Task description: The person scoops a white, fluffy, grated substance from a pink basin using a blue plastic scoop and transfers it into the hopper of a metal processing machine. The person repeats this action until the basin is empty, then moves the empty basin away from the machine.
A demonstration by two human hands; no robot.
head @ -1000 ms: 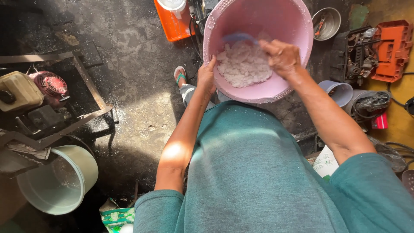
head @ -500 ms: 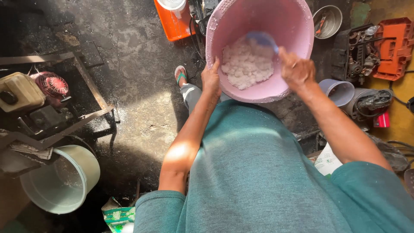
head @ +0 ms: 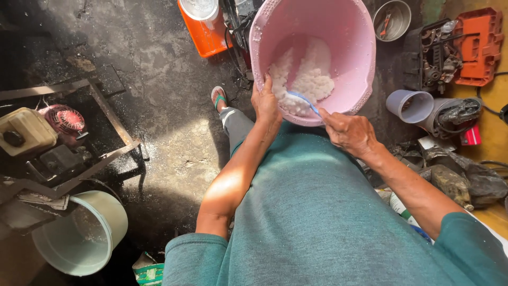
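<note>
My left hand [head: 266, 104] gripped the near rim of the big round pink plastic tub [head: 346, 39], which tipped toward me. My right hand [head: 350, 132] pinched the thin blue plastic scoop [head: 302, 99]. Its handle ran from my fingers up and left into the wet white lumpy mash [head: 307, 79], just past both hands.

pink basin [head: 338, 32]: top cut off | scoop [head: 302, 99] handle: hidden in right hand [head: 350, 132]

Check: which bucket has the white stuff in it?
The pink bucket, gripped at its rim by the left hand; the pale green bucket looks empty.
</note>
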